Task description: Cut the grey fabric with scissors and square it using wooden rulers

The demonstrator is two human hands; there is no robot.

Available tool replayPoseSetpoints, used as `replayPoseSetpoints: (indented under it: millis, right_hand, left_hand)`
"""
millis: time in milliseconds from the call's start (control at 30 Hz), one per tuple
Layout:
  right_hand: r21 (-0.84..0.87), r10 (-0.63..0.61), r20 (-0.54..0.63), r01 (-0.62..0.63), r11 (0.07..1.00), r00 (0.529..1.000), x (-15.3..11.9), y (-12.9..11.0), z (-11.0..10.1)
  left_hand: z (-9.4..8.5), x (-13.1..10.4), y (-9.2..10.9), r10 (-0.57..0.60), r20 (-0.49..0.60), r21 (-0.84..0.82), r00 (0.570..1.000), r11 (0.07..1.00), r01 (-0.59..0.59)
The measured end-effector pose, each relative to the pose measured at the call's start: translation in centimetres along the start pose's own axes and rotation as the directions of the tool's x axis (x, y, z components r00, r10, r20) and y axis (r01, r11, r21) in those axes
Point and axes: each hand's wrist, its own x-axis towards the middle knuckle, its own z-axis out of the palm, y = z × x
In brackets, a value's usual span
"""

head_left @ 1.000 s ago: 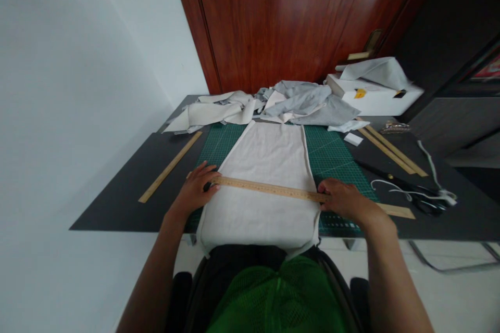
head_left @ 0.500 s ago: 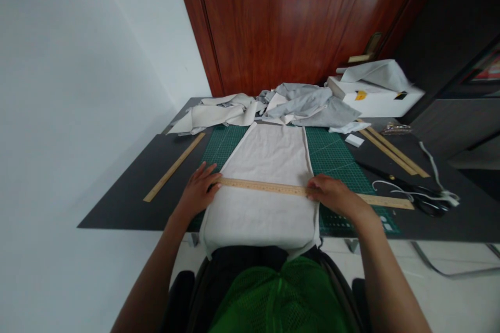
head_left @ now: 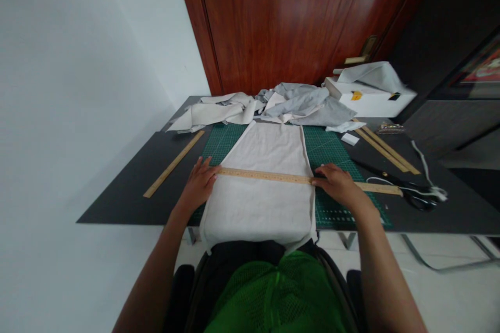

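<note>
A pale cloth piece (head_left: 261,208) lies over the green cutting mat (head_left: 328,151), its near end hanging past the table edge. Across it runs a wooden ruler (head_left: 269,176). My left hand (head_left: 199,184) holds the ruler's left end at the cloth's left edge, some fingers spread beyond it. At the cloth's right edge, my right hand (head_left: 336,183) pinches the ruler, which continues under that hand to the right.
Another wooden ruler (head_left: 174,164) lies on the dark table (head_left: 128,187) at left. Crumpled fabric (head_left: 300,104) and a white box (head_left: 371,99) stand behind. Two rulers (head_left: 383,145), black scissors (head_left: 417,197) and white cord (head_left: 424,161) are at right.
The ruler has shifted slightly away from me along the cloth, with both hands on it. My right hand has moved a little outward to the cloth's right edge.
</note>
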Motion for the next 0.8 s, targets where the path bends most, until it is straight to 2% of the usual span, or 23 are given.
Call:
replayPoseSetpoints:
  millis: [67, 133, 267, 400, 500, 600, 700, 800]
  right_hand:
    - [0.000, -0.006, -0.035, 0.006, 1.000, 0.999, -0.3, -0.5, -0.6]
    - [0.031, -0.064, -0.045, 0.066, 0.997, 0.997, -1.1, -1.6, -0.6]
    - [0.130, -0.202, -0.029, 0.204, 0.970, 0.979, -4.5, -3.7, 1.1]
    - [0.218, -0.165, -0.037, 0.169, 0.961, 0.986, -7.8, -2.3, 2.6]
    - [0.240, -0.102, -0.021, 0.104, 0.965, 0.995, -8.8, 0.0, 2.2]
    - [0.227, -0.047, 0.012, 0.043, 0.973, 0.999, -9.1, 1.2, 1.3]
    - [0.206, -0.050, 0.003, 0.049, 0.977, 0.999, -9.3, 0.5, 1.1]
    - [0.177, -0.106, -0.036, 0.111, 0.978, 0.994, -9.6, -1.5, 1.6]
  left_hand:
    - [0.1, 0.0, 0.1, -0.006, -0.021, -0.003, 1.000, 1.000, 0.006]
    - [0.0, 0.0, 0.3, 0.004, -0.022, -0.014, 1.000, 1.000, -0.004]
    - [-0.6, -0.1, 1.1, 0.045, 0.018, -0.008, 0.999, 0.999, -0.045]
    - [-1.7, -1.0, 1.4, 0.122, 0.044, -0.060, 0.992, 0.991, -0.119]
    - [-2.3, -2.5, 1.1, 0.173, 0.072, -0.116, 0.982, 0.980, -0.164]
    - [-2.5, -4.3, 0.5, 0.163, 0.110, -0.148, 0.980, 0.978, -0.146]
    - [-2.4, -5.7, -0.1, 0.091, 0.095, -0.160, 0.991, 0.984, -0.075]
    - [-2.1, -6.2, -0.2, 0.026, 0.029, -0.170, 0.999, 0.985, -0.020]
